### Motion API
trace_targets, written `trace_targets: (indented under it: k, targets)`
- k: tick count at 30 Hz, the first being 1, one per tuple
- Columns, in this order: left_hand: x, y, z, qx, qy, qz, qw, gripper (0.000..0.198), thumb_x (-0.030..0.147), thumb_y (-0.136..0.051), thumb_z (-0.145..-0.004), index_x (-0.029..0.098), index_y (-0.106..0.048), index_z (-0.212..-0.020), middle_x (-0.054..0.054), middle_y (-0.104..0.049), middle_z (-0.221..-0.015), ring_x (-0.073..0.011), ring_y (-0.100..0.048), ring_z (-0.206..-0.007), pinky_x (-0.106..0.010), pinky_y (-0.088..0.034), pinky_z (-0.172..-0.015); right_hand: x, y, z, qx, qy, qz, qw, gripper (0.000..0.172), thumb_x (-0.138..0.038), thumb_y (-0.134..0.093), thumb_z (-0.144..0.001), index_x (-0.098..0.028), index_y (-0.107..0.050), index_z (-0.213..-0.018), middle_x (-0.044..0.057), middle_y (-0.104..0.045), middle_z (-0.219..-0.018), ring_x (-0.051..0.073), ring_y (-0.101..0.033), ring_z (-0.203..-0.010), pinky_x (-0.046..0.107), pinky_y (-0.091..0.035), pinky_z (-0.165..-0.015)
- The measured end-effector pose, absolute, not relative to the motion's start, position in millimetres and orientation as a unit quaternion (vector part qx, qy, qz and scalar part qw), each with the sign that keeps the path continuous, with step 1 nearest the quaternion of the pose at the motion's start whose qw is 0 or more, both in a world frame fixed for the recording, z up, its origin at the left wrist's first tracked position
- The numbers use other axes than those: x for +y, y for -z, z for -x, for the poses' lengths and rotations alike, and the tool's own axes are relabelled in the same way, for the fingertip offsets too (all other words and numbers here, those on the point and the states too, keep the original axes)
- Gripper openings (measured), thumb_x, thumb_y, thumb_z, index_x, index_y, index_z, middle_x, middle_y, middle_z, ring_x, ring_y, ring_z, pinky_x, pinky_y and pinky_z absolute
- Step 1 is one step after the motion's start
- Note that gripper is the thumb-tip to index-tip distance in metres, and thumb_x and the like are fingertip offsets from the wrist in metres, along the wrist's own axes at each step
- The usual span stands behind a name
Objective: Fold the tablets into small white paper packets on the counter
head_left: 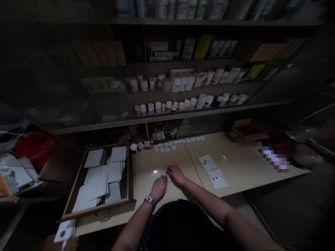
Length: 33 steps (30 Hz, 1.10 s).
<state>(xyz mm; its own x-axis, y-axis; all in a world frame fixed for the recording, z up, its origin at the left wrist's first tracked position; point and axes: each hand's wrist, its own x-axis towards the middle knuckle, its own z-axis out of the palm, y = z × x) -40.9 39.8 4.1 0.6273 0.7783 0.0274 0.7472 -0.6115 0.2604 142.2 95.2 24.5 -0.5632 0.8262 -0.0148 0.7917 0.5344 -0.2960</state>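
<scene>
1. Status, judged from the layout: folded packets sit in a loose row at the back of the counter. That batch looks finished.
2. Work in hand: a small white paper lies on the counter mid-front, between both hands and touching them.
3. Left hand: palm down, fingertips at the paper's left edge. Pinching or only pressing, I can't tell.
4. Right hand: knuckles up, fingers curled over the paper's right side. The grip is hidden under the hand, so again I can't tell.
5. Left to do, by my read: two flat sheets, the far sheet and the near sheet, lie unfolded to the right of the hands. Each carries small dark dots, probably pills.
6. Stock: an open drawer on the left holds plenty of blank sheets.
7. Hard to make out:
   - The scene is very dim, and the fold state of the paper in hand is unreadable.
   - Whether anything lies inside that paper is hidden.
   - The packet count in the row is unclear.
   - Labels on the shelf bottles are illegible.
   - A pixelated patch on the right masks whatever is there.
   - Both edges of the frame are near black.
</scene>
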Motion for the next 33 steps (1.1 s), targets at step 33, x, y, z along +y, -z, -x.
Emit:
trace_targets:
  k: [33]
  targets:
    - [34, -17, 34, 0.431, -0.017, -0.897, 0.101, 0.043, 0.021, -0.039, -0.093, 0.011, -0.046, -0.135, -0.017, -0.049, -0.140, -0.0287, -0.044, -0.128, -0.044, -0.043, -0.098, 52, -20, -155, -0.815, -0.176, 0.547, 0.078, 0.044, -0.026, -0.039, -0.096, -0.016, -0.047, -0.139, 0.016, -0.044, -0.146, 0.027, -0.035, -0.136, 0.053, -0.018, -0.111]
